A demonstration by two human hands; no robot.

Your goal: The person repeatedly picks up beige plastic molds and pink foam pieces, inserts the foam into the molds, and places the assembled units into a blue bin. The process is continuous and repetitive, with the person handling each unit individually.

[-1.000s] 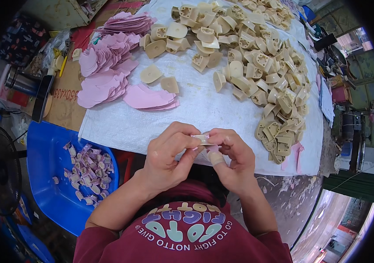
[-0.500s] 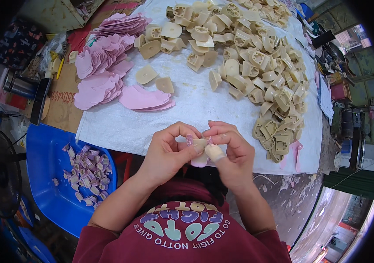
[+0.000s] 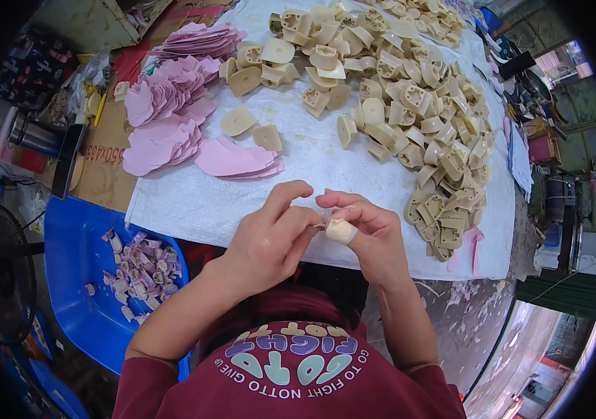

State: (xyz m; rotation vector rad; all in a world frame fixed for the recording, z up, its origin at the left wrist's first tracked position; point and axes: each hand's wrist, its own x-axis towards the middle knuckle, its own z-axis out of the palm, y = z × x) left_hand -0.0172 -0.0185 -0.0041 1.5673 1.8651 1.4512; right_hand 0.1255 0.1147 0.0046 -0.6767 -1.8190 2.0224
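Note:
My left hand (image 3: 264, 236) and my right hand (image 3: 381, 241) meet in front of my body, just off the near edge of the white cloth. Between them is a shoe heel with a pink glittery cover; the fingers hide nearly all of it now. My left thumb and fingers pinch close at it, with the back of that hand turned up. Wrapped in a pale covering, my right thumb (image 3: 342, 231) presses in from the other side, and the right index finger is raised and bent.
Loose beige shoe heels (image 3: 409, 94) are heaped over the white cloth (image 3: 193, 209). Pink cover pieces (image 3: 172, 98) lie stacked at the left. A blue basin (image 3: 74, 279) at lower left holds covered heels (image 3: 143, 269). A fan (image 3: 1, 272) stands beside it.
My left hand has turned over and its fingers have come up, hiding the heel that showed between the hands before. The right hand has shifted only slightly.

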